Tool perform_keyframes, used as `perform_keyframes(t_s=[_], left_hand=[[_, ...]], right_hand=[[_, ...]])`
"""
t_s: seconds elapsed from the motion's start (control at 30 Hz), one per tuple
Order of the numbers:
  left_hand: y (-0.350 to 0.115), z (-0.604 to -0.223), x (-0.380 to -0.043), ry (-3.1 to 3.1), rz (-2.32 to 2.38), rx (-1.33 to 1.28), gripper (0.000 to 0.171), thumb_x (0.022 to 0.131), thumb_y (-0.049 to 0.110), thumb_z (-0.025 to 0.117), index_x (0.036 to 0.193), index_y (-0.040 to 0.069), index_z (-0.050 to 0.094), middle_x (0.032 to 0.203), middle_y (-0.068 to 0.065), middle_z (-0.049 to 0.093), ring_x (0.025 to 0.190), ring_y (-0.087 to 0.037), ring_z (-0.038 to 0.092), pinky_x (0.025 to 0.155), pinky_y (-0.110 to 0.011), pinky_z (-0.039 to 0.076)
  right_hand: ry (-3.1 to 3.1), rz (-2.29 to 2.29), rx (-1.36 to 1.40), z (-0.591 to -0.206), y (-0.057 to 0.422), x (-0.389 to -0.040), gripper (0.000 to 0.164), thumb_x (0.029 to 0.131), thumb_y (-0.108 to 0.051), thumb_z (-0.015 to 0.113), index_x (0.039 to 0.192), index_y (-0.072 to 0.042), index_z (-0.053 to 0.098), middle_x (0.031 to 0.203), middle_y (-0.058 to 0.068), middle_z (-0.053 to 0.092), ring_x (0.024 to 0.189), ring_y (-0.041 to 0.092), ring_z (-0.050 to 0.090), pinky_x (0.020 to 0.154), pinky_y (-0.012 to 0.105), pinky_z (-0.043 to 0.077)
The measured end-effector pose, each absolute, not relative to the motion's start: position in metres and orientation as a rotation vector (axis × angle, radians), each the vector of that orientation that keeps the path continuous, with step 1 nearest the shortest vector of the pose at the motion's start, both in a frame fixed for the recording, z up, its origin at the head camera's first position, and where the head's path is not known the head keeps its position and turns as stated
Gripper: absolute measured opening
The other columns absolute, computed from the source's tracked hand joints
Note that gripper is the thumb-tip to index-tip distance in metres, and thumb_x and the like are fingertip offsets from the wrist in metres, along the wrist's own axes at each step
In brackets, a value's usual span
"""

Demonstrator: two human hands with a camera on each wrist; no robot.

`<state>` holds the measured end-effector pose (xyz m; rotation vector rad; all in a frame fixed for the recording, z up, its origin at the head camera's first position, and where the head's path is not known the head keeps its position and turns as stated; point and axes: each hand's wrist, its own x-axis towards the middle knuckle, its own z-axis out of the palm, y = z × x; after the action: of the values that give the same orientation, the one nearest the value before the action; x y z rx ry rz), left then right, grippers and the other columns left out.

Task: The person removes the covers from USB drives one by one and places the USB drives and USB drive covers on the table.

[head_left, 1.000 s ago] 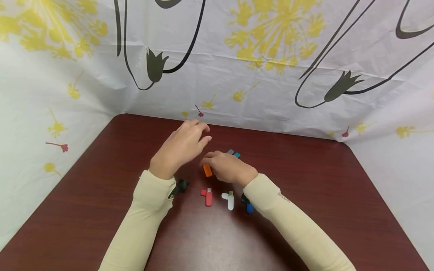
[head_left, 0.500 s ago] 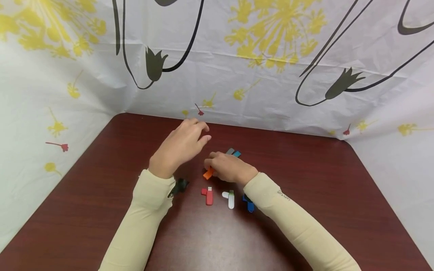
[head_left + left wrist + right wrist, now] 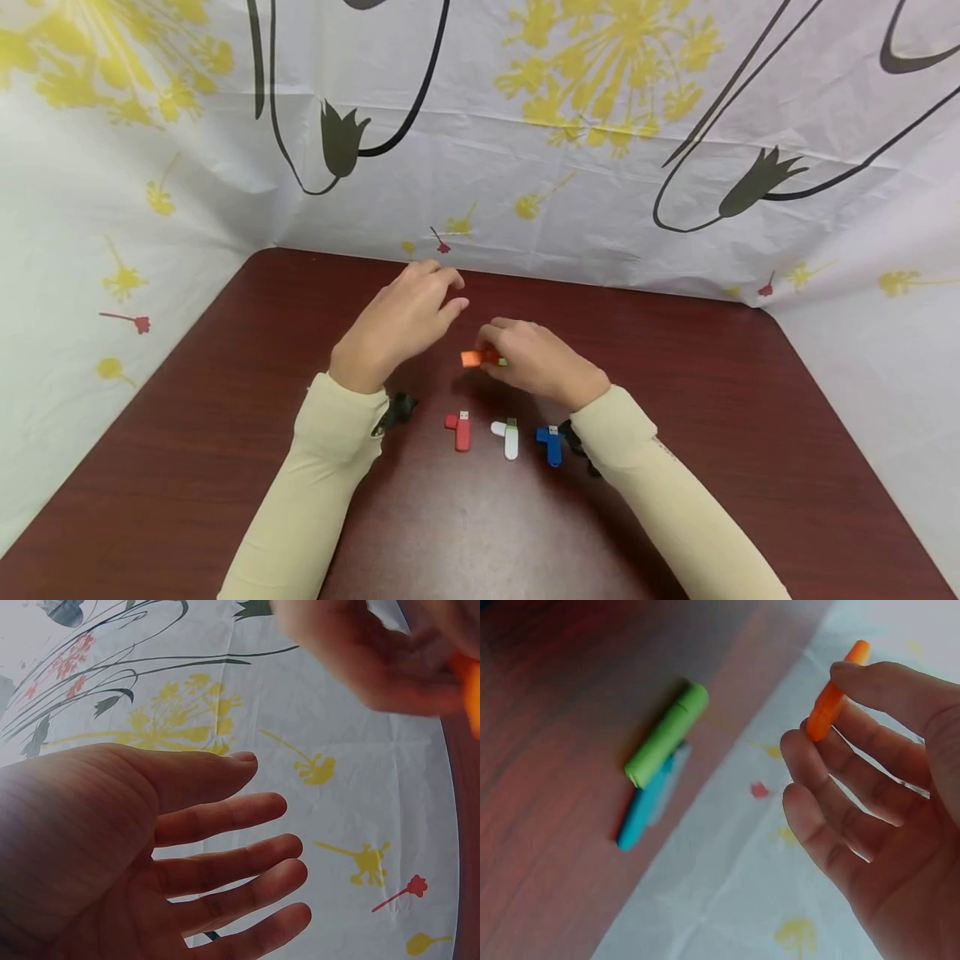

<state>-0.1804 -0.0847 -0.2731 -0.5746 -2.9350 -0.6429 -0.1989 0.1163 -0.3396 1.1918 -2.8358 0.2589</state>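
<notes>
Between thumb and fingertips my right hand (image 3: 532,358) pinches an orange USB flash drive (image 3: 472,359); the right wrist view shows the orange drive (image 3: 829,709) from its narrow side. Beyond that hand in the same view lie a green flash drive (image 3: 667,735) and a teal one (image 3: 639,814) with a grey one close beside it. My left hand (image 3: 397,325) hovers at the left over the table and holds nothing, its fingers (image 3: 247,859) spread and relaxed. Nearer to me, red (image 3: 462,432), white (image 3: 511,439) and blue (image 3: 553,446) flash drives lie in a row, swivelled out from their covers.
The dark red wooden table (image 3: 675,500) has a white patterned sheet (image 3: 465,150) hanging behind it and at both sides. Dark wrist-worn gear (image 3: 401,407) shows beside the left sleeve (image 3: 330,450) and near the right sleeve (image 3: 622,442).
My right hand has picked up the orange flash drive and moved it slightly right and away from me, turning it sideways. The blue drive is now uncovered. My left hand has barely moved.
</notes>
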Motion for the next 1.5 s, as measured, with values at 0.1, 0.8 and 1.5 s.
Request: perform_keyframes(t_s=[0.1,0.8,1.5], left_hand=[[-0.083,-0.273,-0.180,-2.937,-0.652,-0.577,0.037,0.095,0.032,0.059,0.126,0.011,0.061,0.132,-0.011,0.056,0.117,-0.024,0.048,0.091,-0.044,0.054],[-0.054,-0.282,-0.174,-2.912,-0.600,-0.830,0.047,0.090,0.032,0.066,0.132,0.013,0.055,0.129,-0.006,0.056,0.114,-0.018,0.048,0.095,-0.038,0.054],[-0.043,-0.289,-0.168,-2.474,-0.563,-1.097,0.032,0.086,0.021,0.072,0.113,0.005,0.067,0.104,-0.007,0.066,0.091,-0.015,0.055,0.079,-0.027,0.058]], right_hand=[[-2.806,0.324,1.117,-0.332,0.128,-0.196,0.023,0.080,-0.019,0.077,0.099,-0.011,0.067,0.093,0.001,0.064,0.075,0.010,0.057,0.069,0.031,0.059],[-2.630,0.504,0.868,-0.302,0.174,-0.175,0.027,0.080,-0.018,0.077,0.104,-0.012,0.066,0.101,0.001,0.062,0.077,0.013,0.052,0.065,0.032,0.052],[-2.437,0.588,0.989,-0.296,0.169,-0.164,0.028,0.080,-0.016,0.078,0.105,-0.011,0.066,0.104,0.002,0.063,0.088,0.010,0.053,0.069,0.033,0.054]])
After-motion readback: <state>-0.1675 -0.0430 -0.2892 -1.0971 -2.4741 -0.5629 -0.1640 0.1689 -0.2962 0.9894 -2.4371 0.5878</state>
